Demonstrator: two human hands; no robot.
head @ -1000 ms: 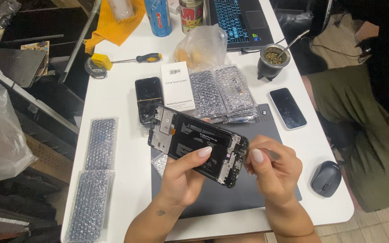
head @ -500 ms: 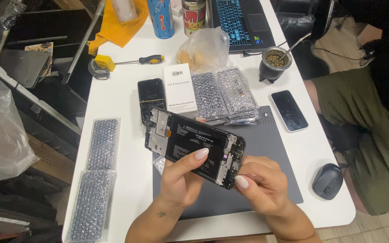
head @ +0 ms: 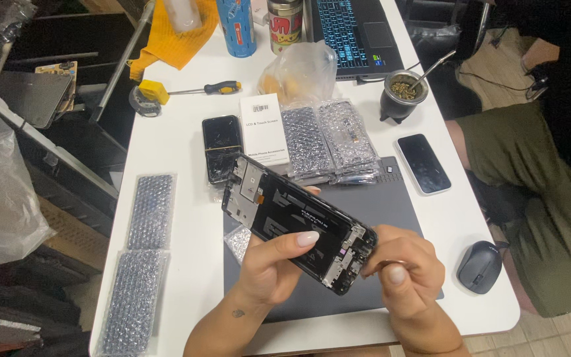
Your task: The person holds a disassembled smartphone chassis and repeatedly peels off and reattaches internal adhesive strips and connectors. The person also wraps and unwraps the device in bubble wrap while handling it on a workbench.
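Left hand (head: 272,268) grips the opened black phone frame with bare innards (head: 295,221) above the grey work mat (head: 391,205); right hand (head: 401,274) pinches its lower end.

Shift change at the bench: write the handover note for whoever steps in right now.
Left hand: grips the opened phone frame from below, thumb across its black inner face, held tilted above the grey work mat.
Right hand: fingertips pinched at the frame's lower end, by the small exposed parts.
Nearby: white parts box, bubble-wrap sleeves, a black phone lying on the white table, yellow-handled screwdriver.
Done: the frame's inside is exposed.
Left: the lower end is in hand; no tool picked up.
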